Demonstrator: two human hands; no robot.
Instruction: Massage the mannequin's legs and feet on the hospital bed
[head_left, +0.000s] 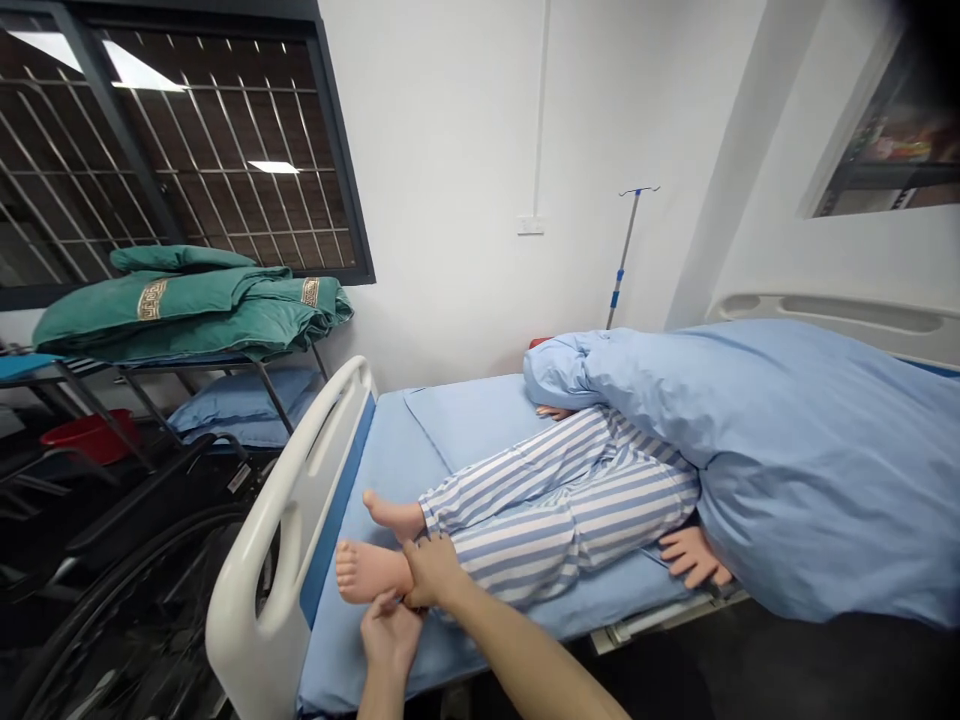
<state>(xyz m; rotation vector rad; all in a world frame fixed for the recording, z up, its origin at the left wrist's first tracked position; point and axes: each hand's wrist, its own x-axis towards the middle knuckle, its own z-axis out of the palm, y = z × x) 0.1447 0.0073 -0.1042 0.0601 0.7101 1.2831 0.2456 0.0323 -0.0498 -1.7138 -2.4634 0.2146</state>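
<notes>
A manikin in blue-and-white striped trousers [570, 510] lies on a bed, its bare feet toward the footboard. My right hand [435, 572] is wrapped over the ankle of the nearer foot [371, 572], at the trouser hem. Below it, my left hand [391, 632] has its fingers curled against the heel side of the same foot; the fingertips are partly hidden. The other foot [396, 515] rests just behind, untouched. A blue quilt [780, 450] is folded back over the upper body, and one manikin hand [694, 556] sticks out from under it.
The white footboard [247, 590] rises left of the feet. Beyond it stand a black wheelchair [150, 570] and a rack with green quilts [187, 305]. A red basin [94, 437] sits under the rack. An IV pole [624, 260] stands behind the bed.
</notes>
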